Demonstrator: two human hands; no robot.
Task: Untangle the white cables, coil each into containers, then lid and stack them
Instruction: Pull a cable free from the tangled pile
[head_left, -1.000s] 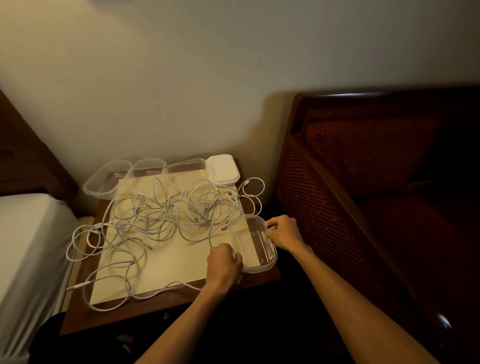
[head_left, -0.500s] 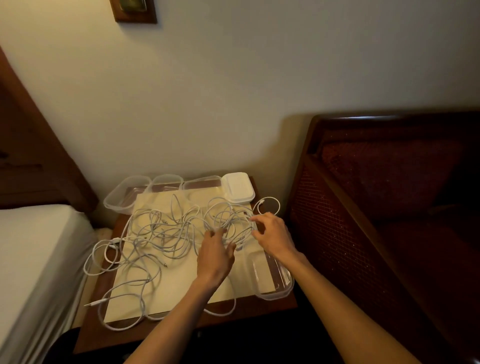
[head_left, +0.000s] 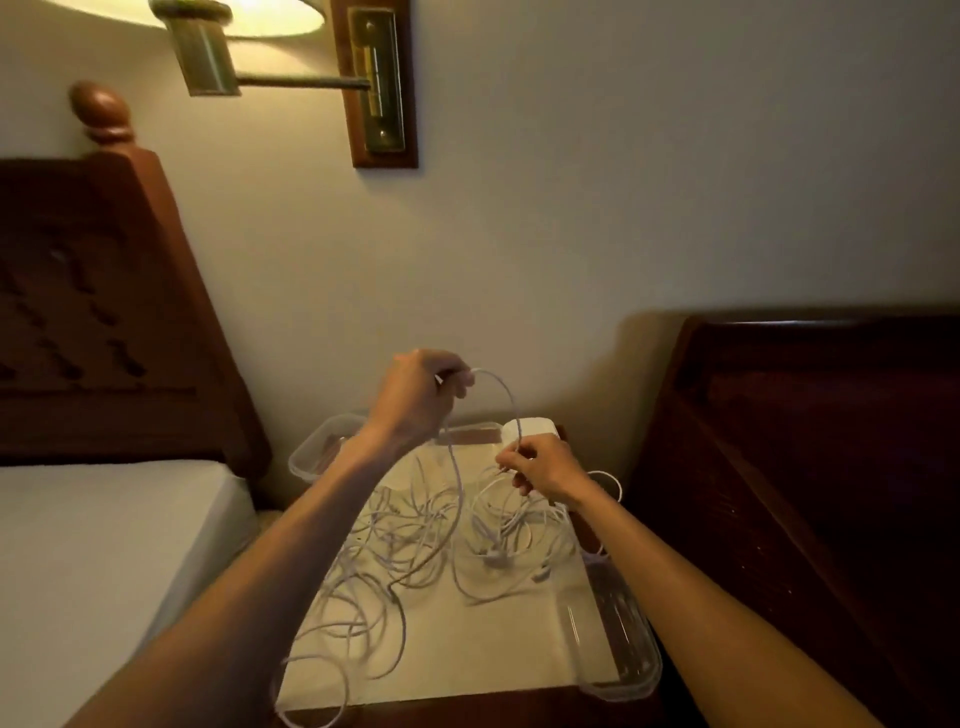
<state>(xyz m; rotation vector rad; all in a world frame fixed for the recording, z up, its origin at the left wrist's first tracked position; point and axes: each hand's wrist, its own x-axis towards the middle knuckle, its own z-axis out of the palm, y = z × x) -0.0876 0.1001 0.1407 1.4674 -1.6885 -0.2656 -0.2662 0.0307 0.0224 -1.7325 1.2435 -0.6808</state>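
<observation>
One clear container (head_left: 618, 649) lies nearest, below the right hand (head_left: 545, 470), likely waiting for the first coil. Between the forearms sprawl the tangled cables (head_left: 415, 540). Both hands pinch one cable (head_left: 501, 395), arching between them; the left hand (head_left: 415, 395) lifts it free. Beyond sit more containers (head_left: 317, 447) and lids (head_left: 535, 427).

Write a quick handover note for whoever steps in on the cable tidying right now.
Left hand: raised, pinching one white cable near its end.
Right hand: lower, gripping the same cable, which arcs between the hands.
Tangled cables: still heaped on the table's pale mat.
Empty clear container: near right corner; other containers and a white lid stack along the far edge.
Done: one cable being pulled free.
Left: untangling, coiling, lidding, stacking.
</observation>
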